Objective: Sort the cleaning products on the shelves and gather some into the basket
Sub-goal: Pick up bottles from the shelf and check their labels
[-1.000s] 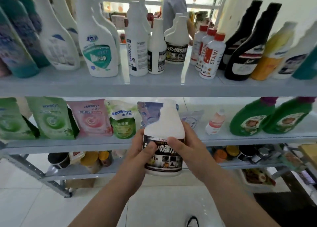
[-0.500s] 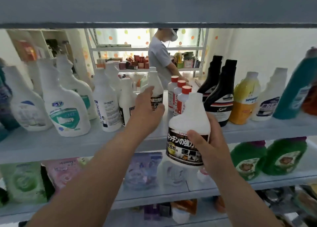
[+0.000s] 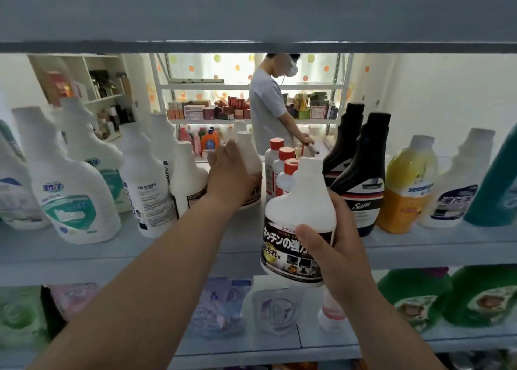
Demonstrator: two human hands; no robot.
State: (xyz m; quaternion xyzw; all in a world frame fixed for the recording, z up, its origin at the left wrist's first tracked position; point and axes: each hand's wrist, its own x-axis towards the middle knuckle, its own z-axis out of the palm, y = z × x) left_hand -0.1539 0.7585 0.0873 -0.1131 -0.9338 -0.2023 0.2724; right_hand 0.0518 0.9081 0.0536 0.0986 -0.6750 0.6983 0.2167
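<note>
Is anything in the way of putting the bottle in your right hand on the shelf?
Yes. Three red-capped bottles stand right behind the bottle, and the left hand grips a matching bottle just left of them. Bare shelf shows in front of them.

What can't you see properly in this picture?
All head view:
- Shelf bottle: label covered by the left hand gripping it.
- Held bottle: label's right part under the right hand.
- Pouches on the lower shelf: too blurred to read.
- Basket: out of frame.
- Top shelf: its underside hides whatever stands on it.
</note>
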